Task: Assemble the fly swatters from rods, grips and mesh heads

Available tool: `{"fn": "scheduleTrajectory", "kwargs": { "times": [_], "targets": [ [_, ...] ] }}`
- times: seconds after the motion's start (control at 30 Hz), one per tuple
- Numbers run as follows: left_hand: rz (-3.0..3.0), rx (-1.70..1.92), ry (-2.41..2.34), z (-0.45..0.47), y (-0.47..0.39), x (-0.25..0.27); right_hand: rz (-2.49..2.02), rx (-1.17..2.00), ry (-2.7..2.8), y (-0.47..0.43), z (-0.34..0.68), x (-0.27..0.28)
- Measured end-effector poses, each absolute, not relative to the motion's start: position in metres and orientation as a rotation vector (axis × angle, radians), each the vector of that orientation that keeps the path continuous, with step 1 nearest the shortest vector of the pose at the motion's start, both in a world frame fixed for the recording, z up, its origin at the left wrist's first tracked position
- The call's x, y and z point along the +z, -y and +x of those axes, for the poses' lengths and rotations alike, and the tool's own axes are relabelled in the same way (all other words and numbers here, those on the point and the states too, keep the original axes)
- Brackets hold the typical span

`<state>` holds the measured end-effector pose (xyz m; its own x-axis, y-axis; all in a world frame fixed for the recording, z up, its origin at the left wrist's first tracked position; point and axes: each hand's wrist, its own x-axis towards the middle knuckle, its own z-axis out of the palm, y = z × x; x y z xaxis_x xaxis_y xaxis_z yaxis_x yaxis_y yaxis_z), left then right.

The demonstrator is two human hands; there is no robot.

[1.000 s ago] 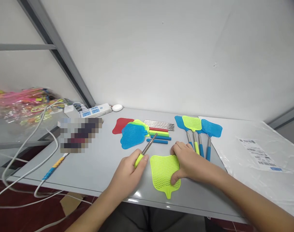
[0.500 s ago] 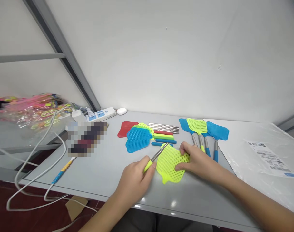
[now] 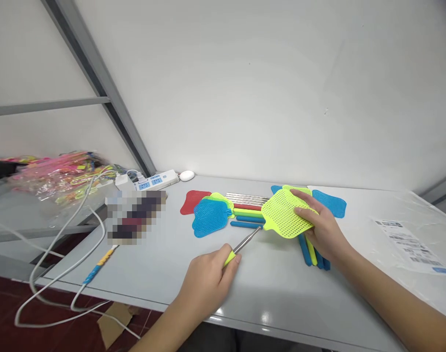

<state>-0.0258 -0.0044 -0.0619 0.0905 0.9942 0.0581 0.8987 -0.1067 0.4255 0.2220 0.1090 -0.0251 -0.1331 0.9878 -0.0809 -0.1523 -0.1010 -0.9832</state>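
My left hand (image 3: 209,277) is closed around the yellow-green grip of a fly swatter handle (image 3: 245,241), whose metal rod points up and to the right. My right hand (image 3: 323,227) pinches a yellow-green fly swatter head (image 3: 287,215) by its right edge, thumb and fingers on its mesh. The head's narrow socket points left and down, close to the rod's tip; whether they touch I cannot tell. Behind the right hand lie fly swatters with blue heads (image 3: 330,203) and blue and yellow-green grips (image 3: 305,252), partly hidden.
Loose blue heads (image 3: 211,216) and a red head (image 3: 193,201) lie mid-table beside metal rods (image 3: 245,199) and coloured grips (image 3: 245,224). A power strip (image 3: 159,181), white cables and a blurred-out object (image 3: 137,217) are left. A plastic bag (image 3: 399,244) lies right.
My right hand has lifted the yellow-green head off the table and turned it, so its socket now faces the rod tip. The left hand still holds the handle, slightly lower.
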Motion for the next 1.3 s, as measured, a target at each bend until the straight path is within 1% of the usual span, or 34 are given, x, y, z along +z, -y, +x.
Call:
{"fn": "scheduleTrajectory", "kwargs": {
  "times": [0.2,0.6,1.0,1.3],
  "targets": [
    [2.163,0.427,-1.882,-0.0255,0.0039,-0.0628,-1.029,1.514,1.162,-0.1066,0.2175,-0.0304],
    [2.246,0.366,-1.862,-0.0274,0.0036,-0.0632,-1.066,1.433,1.151,-0.1115,0.2191,-0.0308],
    [2.255,0.292,-1.866,-0.0269,0.003,-0.0642,-1.073,1.579,1.067,-0.1096,0.2171,-0.03],
    [2.301,0.349,-1.874,-0.0263,0.0056,-0.0629,-1.096,1.452,1.199,-0.1075,0.219,-0.0316]
  ]
}}
